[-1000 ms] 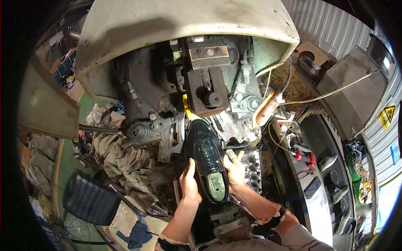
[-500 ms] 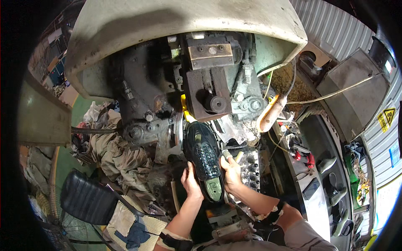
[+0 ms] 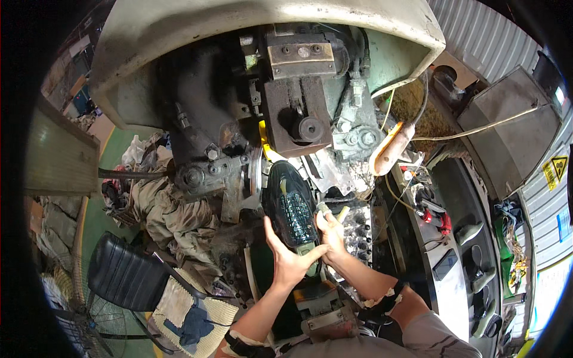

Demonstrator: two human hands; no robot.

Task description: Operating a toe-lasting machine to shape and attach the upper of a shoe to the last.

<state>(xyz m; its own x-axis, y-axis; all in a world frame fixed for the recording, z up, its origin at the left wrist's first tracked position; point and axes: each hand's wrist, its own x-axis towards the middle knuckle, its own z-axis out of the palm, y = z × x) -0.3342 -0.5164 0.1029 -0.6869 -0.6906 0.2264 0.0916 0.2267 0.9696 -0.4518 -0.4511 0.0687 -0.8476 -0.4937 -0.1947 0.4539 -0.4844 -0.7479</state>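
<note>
A glossy black shoe upper (image 3: 288, 200) sits on a green shoe last (image 3: 306, 249), sole side up, its far end against the machine's yellow part (image 3: 266, 141). My left hand (image 3: 289, 262) is open, fingers stretched along the upper's left side and thumb reaching across the last's near end. On the other side, my right hand (image 3: 333, 235) is closed beside the upper. A small pale grey piece (image 3: 323, 207) shows at its fingertips; whether it is held or wrapped on a finger is unclear.
The dark machine head (image 3: 296, 113) stands just beyond the shoe under a cream hood (image 3: 262, 15). A lit lamp (image 3: 391, 152) hangs to the right. Farther right, a bench holds a phone (image 3: 444, 264) and red-handled tools (image 3: 439, 219). A black chair (image 3: 125, 268) stands at left.
My left hand has opened from the upper's side, its thumb now lying across the last's near end. My right hand has shifted slightly up beside the shoe. The view has moved a little.
</note>
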